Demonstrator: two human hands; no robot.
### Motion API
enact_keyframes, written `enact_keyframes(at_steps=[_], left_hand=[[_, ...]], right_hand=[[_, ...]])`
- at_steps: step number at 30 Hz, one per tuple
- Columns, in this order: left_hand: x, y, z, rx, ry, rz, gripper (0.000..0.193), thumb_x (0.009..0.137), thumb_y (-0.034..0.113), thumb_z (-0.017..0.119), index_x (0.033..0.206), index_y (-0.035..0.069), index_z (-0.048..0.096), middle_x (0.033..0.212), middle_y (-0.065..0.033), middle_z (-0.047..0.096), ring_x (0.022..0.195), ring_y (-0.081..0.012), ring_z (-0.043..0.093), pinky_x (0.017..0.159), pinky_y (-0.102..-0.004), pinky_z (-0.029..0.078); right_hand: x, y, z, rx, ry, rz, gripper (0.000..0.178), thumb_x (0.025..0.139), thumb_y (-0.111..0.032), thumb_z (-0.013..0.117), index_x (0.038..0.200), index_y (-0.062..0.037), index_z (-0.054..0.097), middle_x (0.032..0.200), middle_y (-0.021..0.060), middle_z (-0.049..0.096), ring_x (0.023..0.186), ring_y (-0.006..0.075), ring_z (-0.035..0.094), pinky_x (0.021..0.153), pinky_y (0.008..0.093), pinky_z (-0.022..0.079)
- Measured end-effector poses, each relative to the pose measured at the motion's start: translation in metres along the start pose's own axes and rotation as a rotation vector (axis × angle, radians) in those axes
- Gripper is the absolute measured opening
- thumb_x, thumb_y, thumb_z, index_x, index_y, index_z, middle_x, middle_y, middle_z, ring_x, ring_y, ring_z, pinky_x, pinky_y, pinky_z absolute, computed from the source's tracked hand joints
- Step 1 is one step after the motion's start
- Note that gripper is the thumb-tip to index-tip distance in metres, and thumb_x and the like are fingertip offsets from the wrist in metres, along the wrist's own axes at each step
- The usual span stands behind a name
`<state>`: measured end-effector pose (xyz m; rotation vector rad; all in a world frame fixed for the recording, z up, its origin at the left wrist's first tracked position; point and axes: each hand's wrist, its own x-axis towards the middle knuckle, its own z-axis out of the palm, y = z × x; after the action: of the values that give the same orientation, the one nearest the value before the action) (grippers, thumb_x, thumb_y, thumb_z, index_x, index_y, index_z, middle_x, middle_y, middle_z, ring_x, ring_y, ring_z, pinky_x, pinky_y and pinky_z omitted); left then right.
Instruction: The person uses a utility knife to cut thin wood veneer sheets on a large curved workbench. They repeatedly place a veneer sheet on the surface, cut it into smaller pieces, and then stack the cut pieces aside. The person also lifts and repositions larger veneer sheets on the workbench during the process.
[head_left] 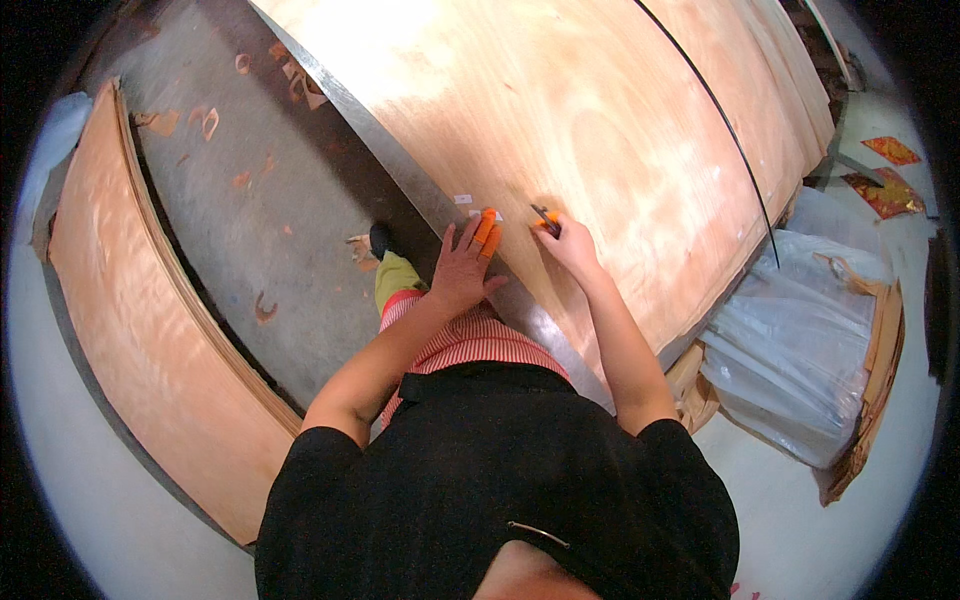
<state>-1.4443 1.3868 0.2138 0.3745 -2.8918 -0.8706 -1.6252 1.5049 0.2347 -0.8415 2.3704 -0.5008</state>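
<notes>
A large pale wood veneer sheet (pixel 590 130) lies in front of me on top of a stack, with a metal strip (pixel 390 150) along its left edge. My left hand (pixel 463 270) rests flat at that edge, fingers spread, with orange coverings (pixel 487 235) on its fingers. By its fingertips are small white slips (pixel 462 199). On the sheet, my right hand (pixel 570 243) is closed round a small dark knife-like tool (pixel 543 215) whose exact kind I cannot make out. Something orange also shows at its fingers.
Another veneer stack (pixel 150 300) stands at the left, across a grey floor (pixel 290 190) littered with scraps. A thin black cord (pixel 715 105) crosses the large sheet. Plastic-wrapped goods (pixel 800 320) stand at the right, with red-and-gold papers (pixel 888 192) beyond them.
</notes>
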Motion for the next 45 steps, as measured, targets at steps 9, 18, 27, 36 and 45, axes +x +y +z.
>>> enact_keyframes(at_steps=[9,18,27,36,45], left_hand=[[-0.047,0.008,-0.055,-0.603,-0.352,-0.212,0.050,0.081,0.032,0.052,0.121,0.004,0.041,0.119,-0.0133,0.047,0.110,-0.0255,0.043,0.093,-0.0336,0.033],[-0.123,0.020,-0.121,-0.856,-0.674,-0.299,0.039,0.085,0.031,0.049,0.111,0.003,0.051,0.095,-0.0104,0.058,0.084,-0.0155,0.053,0.077,-0.0265,0.041],[-0.145,-0.036,-0.153,-0.869,-0.687,-0.332,0.035,0.084,0.026,0.052,0.108,0.001,0.052,0.091,-0.0083,0.059,0.083,-0.0150,0.054,0.077,-0.0266,0.041],[-0.179,-0.146,-0.222,-0.898,-0.752,-0.364,0.035,0.084,0.016,0.051,0.115,-0.001,0.048,0.107,-0.0052,0.055,0.098,-0.0116,0.048,0.087,-0.0252,0.036],[-0.220,-0.234,-0.268,-1.025,-0.549,-0.353,0.034,0.084,0.023,0.052,0.112,0.004,0.051,0.098,-0.0059,0.058,0.090,-0.0099,0.050,0.083,-0.0262,0.039]], right_hand=[[-0.093,-0.009,-0.012,0.207,-0.184,0.102,0.020,0.078,-0.016,0.052,0.097,-0.0102,0.058,0.073,0.0129,0.059,0.065,0.0228,0.056,0.063,0.0315,0.044],[-0.155,-0.011,0.019,0.330,-0.452,0.005,0.031,0.082,-0.026,0.050,0.103,-0.0018,0.054,0.087,0.0143,0.060,0.080,0.0253,0.057,0.072,0.0314,0.043],[-0.151,-0.053,0.077,0.296,-0.467,0.038,0.036,0.077,-0.029,0.056,0.106,-0.0084,0.055,0.095,0.0170,0.059,0.084,0.0271,0.057,0.075,0.0332,0.043],[-0.096,-0.166,0.137,0.441,-0.765,0.012,0.037,0.075,-0.022,0.060,0.107,-0.0034,0.053,0.078,0.0053,0.055,0.072,0.0124,0.049,0.067,0.0255,0.041],[-0.043,-0.265,0.185,0.272,-1.024,-0.034,0.031,0.078,-0.022,0.058,0.100,-0.0020,0.050,0.082,0.0048,0.053,0.076,0.0135,0.049,0.072,0.0271,0.041]])
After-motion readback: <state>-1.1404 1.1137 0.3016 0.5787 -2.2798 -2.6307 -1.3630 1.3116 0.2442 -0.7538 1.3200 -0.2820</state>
